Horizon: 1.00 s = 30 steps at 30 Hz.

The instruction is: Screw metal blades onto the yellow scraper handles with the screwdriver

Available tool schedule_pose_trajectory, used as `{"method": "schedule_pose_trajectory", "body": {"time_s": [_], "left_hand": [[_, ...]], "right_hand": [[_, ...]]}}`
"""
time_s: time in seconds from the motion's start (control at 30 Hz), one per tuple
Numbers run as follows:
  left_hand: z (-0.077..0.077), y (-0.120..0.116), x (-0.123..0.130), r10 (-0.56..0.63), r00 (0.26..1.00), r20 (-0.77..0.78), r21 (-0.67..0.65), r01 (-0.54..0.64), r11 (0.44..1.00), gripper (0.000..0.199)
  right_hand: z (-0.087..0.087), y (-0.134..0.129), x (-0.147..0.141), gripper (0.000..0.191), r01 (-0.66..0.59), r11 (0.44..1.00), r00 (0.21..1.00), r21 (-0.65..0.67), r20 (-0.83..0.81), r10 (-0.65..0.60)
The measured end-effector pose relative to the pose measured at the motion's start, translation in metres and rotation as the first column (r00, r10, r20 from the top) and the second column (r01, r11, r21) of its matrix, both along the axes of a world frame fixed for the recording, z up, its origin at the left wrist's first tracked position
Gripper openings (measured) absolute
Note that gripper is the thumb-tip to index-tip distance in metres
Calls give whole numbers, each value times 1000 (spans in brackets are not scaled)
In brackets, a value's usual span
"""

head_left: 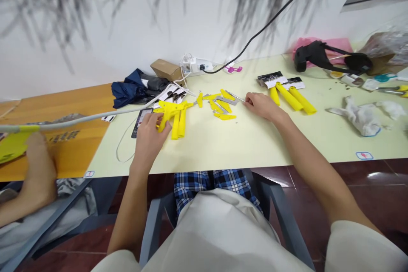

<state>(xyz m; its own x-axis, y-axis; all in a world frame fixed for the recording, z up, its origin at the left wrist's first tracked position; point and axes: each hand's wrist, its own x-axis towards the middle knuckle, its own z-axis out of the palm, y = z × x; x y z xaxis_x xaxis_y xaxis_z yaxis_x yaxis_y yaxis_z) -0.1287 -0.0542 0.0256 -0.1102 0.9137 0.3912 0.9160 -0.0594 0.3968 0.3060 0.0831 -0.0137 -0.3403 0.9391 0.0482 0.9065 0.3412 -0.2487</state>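
**Both hands busy w/ yellow plastic parts rn**

So my L hand is closed round the grip of a bright yellow, pistol-shaped plastic piece, thumb on the near side. It's over the L part of the pale green tabletop, nose pointing R toward the loose bits. Some fingertips are tucked out of view, fyi.

My R hand has thumb + fingers pinched together on the end of a slim silver metal rod, tip angled L toward the pile. Can't tell if the tip's touching anything tbh.

Btwn my hands: a loose cluster of flat yellow and grey pieces, some overlapping. Two yellow tubes are just R of the grip, and a dark smartphone is partly behind my L hand.

R of my R hand there's three more yellow tubes, fanned out by black-and-white printed cards. Further R = crumpled white plastic, w/ a black strappy item on pink stuff behind it.

Back of the table: navy fabric bundle, small brown cardboard box, and a white power strip w/ a black cable plugged in. Thick pale cord runs in from far L, past a co-worker's arm.
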Motion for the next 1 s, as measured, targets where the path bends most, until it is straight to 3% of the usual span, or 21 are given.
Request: {"method": "schedule_pose_trajectory", "body": {"time_s": [0.1,0.17,0.2,0.3,0.4,0.47,0.57,0.67,0.87,1.0], "left_hand": [[9,-14,23,-128,965,228,22,127,992,33],[6,-17,43,-180,876,448,-59,230,971,34],[2,-15,53,-186,798,573,-103,295,950,35],[-15,-2,80,-132,463,876,-145,515,845,46],[-26,22,102,-24,194,981,-106,631,769,57],[-30,40,112,42,87,995,-89,658,748,53],[-34,63,122,78,14,997,-66,683,727,50],[-39,74,124,100,-29,995,-54,673,738,51],[-49,72,119,207,-55,977,-128,629,767,39],[-50,73,117,213,-56,975,-147,555,819,32]], "right_hand": [[-5,2,-3,20,9,999,1000,41,4,-9],[-11,3,-4,22,15,996,1000,83,-9,-14],[-13,4,-5,23,9,993,1000,116,-23,-6],[-18,4,-12,29,-49,967,993,249,-88,73],[-18,5,-26,30,-106,938,983,330,-111,149],[-16,10,-38,29,-163,931,977,328,-79,199],[-11,20,-56,27,-236,939,969,249,-13,247],[-10,27,-68,24,-223,955,974,197,19,224],[-24,22,-70,32,-160,969,987,186,1,162],[-25,14,-64,39,-266,942,942,203,-153,299]]}}
